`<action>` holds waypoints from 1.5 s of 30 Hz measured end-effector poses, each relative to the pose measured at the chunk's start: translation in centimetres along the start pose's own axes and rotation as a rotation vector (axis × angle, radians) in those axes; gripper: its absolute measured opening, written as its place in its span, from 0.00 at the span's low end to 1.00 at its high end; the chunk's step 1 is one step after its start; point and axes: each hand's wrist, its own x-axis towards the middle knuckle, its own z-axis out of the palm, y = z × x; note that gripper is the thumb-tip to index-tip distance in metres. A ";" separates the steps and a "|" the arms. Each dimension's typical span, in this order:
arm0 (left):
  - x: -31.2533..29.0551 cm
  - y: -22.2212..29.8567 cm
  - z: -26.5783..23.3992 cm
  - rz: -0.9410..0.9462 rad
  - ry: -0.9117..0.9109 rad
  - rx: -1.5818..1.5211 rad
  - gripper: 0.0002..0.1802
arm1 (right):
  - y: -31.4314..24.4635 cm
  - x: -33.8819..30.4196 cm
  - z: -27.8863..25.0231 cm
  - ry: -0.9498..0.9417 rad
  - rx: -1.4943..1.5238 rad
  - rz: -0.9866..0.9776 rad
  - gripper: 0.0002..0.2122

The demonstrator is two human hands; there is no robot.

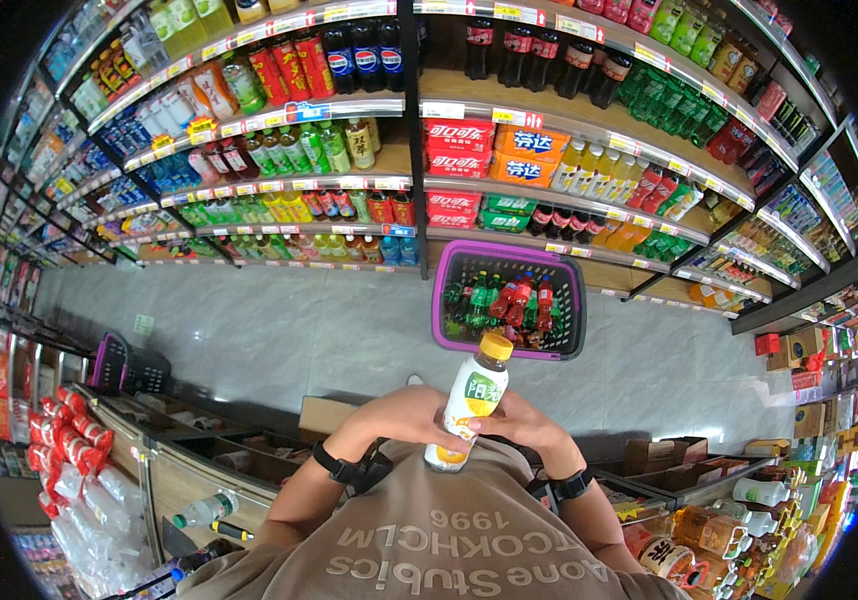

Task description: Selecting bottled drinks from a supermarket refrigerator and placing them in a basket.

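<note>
A drink bottle (pixel 479 388) with a yellow-orange cap and a white label with green and yellow print stands upright, slightly tilted, before my chest. My left hand (pixel 417 416) is closed round its left side. From the right, my right hand (pixel 525 424) grips the same bottle, its thumb across the label. Just beyond the cap, a dark basket with a purple rim (pixel 440 300) sits on the floor. Inside it lie several red-labelled bottles (pixel 517 300) and green bottles (pixel 479 292). The fingers behind the bottle are partly hidden.
Shelves (pixel 589 215) packed with drinks rise beyond the basket. Grey tiled floor (pixel 349 310) lies between them and me. Another purple-rimmed basket (pixel 144 368) is at the left. Wrapped packs (pixel 79 440) and a clear bottle (pixel 205 510) are at the lower left, more bottles (pixel 714 530) at the lower right.
</note>
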 end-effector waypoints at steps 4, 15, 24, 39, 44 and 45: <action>0.1 -0.1 0.0 0.000 0.004 0.012 0.33 | -0.2 0.0 0.0 -0.008 0.003 -0.013 0.23; 0.2 -0.3 0.0 -0.011 -0.013 0.005 0.34 | 0.0 0.1 0.1 -0.002 -0.003 -0.026 0.23; 0.2 -0.4 0.0 -0.025 -0.027 0.023 0.33 | 0.0 0.0 0.0 0.000 -0.012 -0.035 0.23; 0.3 -0.7 0.2 0.000 -0.010 0.016 0.34 | 0.5 0.1 -0.3 -0.010 0.013 -0.014 0.24; 0.3 -0.3 0.3 -0.001 -0.022 0.008 0.33 | 0.5 -0.1 -0.2 -0.009 0.014 -0.024 0.24; 0.3 -0.3 0.3 -0.001 -0.022 0.009 0.33 | 0.6 -0.1 -0.2 -0.008 0.014 -0.025 0.24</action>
